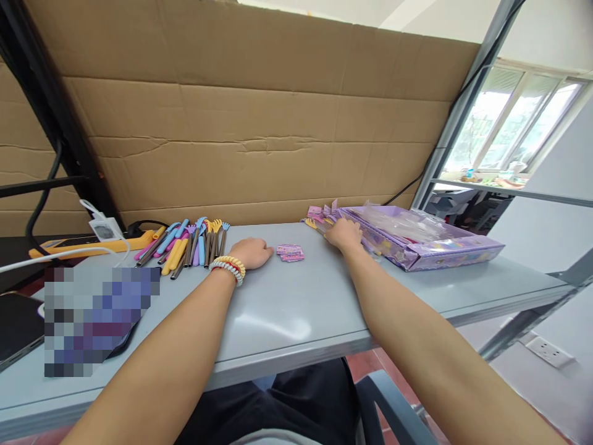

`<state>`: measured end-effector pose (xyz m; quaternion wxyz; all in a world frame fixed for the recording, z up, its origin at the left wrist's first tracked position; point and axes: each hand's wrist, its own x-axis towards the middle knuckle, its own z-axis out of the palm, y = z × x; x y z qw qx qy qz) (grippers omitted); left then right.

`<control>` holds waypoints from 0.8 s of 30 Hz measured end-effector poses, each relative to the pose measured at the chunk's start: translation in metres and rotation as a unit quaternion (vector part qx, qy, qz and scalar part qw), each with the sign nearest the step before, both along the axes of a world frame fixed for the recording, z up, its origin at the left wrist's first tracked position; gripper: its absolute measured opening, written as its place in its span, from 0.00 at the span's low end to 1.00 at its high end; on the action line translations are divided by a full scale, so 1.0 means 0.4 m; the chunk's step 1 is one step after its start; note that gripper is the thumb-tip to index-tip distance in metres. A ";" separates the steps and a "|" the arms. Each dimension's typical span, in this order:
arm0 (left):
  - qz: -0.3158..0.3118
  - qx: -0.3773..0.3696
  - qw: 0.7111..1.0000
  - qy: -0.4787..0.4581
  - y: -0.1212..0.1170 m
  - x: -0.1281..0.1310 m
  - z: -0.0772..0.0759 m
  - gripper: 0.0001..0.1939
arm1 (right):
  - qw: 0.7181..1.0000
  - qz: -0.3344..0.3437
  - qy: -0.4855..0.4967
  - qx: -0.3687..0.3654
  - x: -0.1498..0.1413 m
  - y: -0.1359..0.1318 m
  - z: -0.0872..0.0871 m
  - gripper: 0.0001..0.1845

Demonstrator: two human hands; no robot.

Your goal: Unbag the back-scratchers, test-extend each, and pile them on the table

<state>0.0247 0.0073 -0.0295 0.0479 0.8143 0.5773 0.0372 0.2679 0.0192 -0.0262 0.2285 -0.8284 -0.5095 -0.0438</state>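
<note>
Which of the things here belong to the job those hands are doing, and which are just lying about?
Likely in the job:
claw-tipped sticks, piled near the left hand
small pink cards, between the hands
purple box, beside the right hand

Probably just lying about:
white charger
flat black device, far left
blurred-out object, hard to identify

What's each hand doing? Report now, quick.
Left hand: on the table beside the pink cards; grip can't be told.
Right hand: at the purple box's left end; grip can't be told.
</note>
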 end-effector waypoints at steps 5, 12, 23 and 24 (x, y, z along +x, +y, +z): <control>-0.002 0.004 1.000 0.004 -0.005 0.001 0.003 0.28 | 0.999 -0.013 -0.012 -0.030 -0.010 0.012 -0.020 0.23; -0.006 0.008 1.000 0.015 -0.008 0.002 0.003 0.28 | 0.998 -0.012 -0.019 -0.055 -0.019 0.026 -0.023 0.23; -0.007 0.000 1.000 0.010 -0.014 0.003 0.007 0.29 | 0.996 -0.013 -0.060 -0.062 -0.036 0.039 -0.038 0.22; -0.008 0.000 1.000 0.009 -0.013 0.003 0.007 0.29 | 0.996 -0.007 -0.066 -0.063 -0.039 0.038 -0.037 0.22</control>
